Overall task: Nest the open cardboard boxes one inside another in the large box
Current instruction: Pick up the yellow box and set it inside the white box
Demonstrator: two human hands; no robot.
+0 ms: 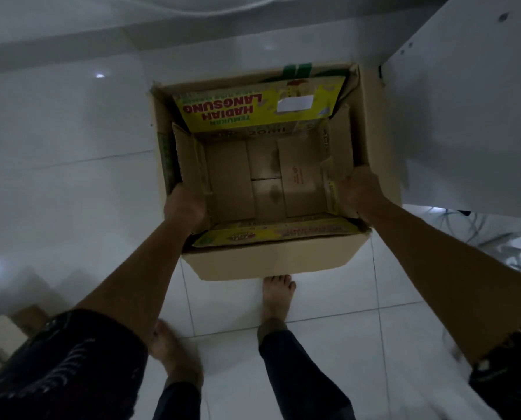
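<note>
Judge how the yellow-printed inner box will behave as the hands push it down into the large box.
The yellow-printed inner box looks empty, so probably light. Its loose flaps will likely bend and snag against the large box. Both hands, left and right, grip opposite walls, which may flex.

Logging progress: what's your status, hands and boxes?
Left hand and right hand grip the yellow-flapped box by its sides. It sits inside the large box. Nothing in the way.

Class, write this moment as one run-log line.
step: nesting | left hand: grips yellow-printed box left wall | right hand: grips right wall | box: inside large box | floor: tiled
</note>
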